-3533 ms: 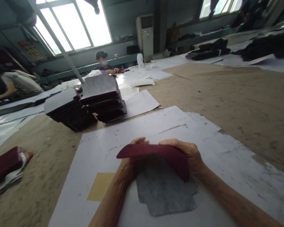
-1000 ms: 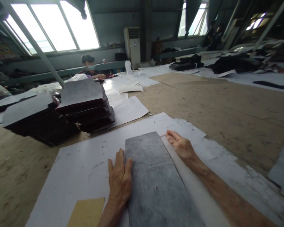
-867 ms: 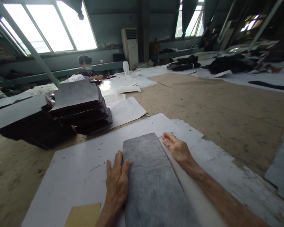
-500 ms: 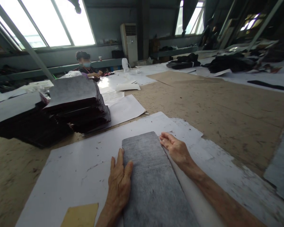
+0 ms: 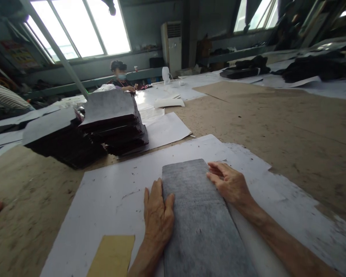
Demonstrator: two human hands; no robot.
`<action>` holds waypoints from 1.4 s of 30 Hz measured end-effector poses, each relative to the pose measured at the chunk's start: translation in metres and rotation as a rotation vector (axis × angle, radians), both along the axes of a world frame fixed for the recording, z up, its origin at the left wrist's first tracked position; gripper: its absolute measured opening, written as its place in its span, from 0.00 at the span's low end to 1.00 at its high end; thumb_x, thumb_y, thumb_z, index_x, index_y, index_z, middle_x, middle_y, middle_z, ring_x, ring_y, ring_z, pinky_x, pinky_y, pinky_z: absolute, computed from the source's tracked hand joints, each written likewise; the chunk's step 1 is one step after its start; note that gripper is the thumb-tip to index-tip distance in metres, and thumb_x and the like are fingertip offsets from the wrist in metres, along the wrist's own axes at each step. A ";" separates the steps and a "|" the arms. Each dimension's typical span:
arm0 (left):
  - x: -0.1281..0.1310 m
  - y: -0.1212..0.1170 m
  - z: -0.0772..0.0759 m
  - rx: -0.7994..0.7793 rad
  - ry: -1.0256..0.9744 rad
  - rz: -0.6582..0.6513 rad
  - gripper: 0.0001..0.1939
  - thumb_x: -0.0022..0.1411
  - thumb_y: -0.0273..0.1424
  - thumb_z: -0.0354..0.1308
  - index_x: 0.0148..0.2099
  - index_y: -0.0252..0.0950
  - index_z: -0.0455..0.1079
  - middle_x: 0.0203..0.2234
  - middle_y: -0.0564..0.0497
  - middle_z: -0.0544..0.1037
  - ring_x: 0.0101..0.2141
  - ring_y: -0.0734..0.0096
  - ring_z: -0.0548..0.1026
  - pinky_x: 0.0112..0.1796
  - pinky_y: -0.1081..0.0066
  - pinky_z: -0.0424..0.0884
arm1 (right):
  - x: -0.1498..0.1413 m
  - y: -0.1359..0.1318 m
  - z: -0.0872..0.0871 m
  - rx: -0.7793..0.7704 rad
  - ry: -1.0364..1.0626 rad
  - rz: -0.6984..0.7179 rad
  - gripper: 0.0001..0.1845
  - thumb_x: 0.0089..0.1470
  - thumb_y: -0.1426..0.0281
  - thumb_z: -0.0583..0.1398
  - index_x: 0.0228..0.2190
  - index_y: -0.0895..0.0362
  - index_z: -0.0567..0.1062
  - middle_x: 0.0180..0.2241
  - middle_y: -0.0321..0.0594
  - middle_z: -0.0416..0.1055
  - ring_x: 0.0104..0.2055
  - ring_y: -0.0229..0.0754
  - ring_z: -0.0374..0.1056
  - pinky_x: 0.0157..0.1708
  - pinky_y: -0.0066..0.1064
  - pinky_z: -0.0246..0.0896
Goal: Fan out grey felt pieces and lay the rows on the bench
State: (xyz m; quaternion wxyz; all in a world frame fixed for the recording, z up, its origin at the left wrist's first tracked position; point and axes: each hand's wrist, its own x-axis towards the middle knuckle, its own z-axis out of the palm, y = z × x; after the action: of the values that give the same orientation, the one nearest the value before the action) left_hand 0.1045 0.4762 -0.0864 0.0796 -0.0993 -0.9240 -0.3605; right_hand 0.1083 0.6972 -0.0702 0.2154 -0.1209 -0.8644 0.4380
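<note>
A long grey sheet of felt-like material (image 5: 196, 215) lies flat in front of me, its near end out of frame. My left hand (image 5: 158, 215) rests along its left edge, fingers spread and thumb over the border. At the upper right edge is my right hand (image 5: 229, 182), with thumb and forefinger apart and the fingertips at the border. Neither hand grasps anything that I can see. Beneath lies a large white paper sheet (image 5: 109, 204), with a yellow rectangular piece (image 5: 112, 256) left of my left forearm.
Two dark stacks of cut pieces, a left stack (image 5: 65, 148) and a right stack (image 5: 118, 134), stand beyond the paper, topped with grey. Brown board (image 5: 276, 119) covers the table at right. A person (image 5: 122, 77) sits at the far side. Dark cloth (image 5: 314, 69) is heaped far right.
Earliest, both hands held a bent maroon piece above a grey one; by one second ago, grey lay flat. Since half a second ago, my right thumb and fingers have parted; the view has swung left.
</note>
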 end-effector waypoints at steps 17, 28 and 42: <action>0.002 0.003 -0.002 -0.192 0.136 -0.014 0.24 0.61 0.31 0.44 0.59 0.29 0.53 0.55 0.40 0.65 0.57 0.59 0.61 0.58 0.49 0.51 | -0.024 0.005 0.013 0.320 -0.251 0.039 0.08 0.41 0.65 0.63 0.28 0.53 0.74 0.29 0.35 0.70 0.34 0.42 0.65 0.33 0.32 0.58; 0.001 0.005 -0.003 -0.193 0.155 0.004 0.25 0.61 0.33 0.44 0.58 0.26 0.55 0.55 0.38 0.66 0.56 0.58 0.63 0.58 0.50 0.52 | -0.024 0.012 0.008 0.233 -0.237 0.018 0.11 0.44 0.68 0.62 0.34 0.55 0.73 0.32 0.35 0.70 0.30 0.37 0.65 0.33 0.29 0.60; 0.000 0.003 -0.005 -0.200 0.159 0.008 0.25 0.61 0.32 0.45 0.59 0.27 0.55 0.55 0.40 0.66 0.55 0.59 0.63 0.58 0.51 0.53 | -0.021 0.006 0.014 0.219 -0.286 0.012 0.08 0.44 0.64 0.59 0.22 0.55 0.69 0.22 0.33 0.68 0.25 0.36 0.61 0.25 0.27 0.52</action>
State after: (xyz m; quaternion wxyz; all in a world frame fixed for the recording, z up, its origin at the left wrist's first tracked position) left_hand 0.1047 0.4794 -0.0910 0.1436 -0.1310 -0.9466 -0.2574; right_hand 0.0873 0.7037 -0.0565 0.0995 -0.1528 -0.9294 0.3209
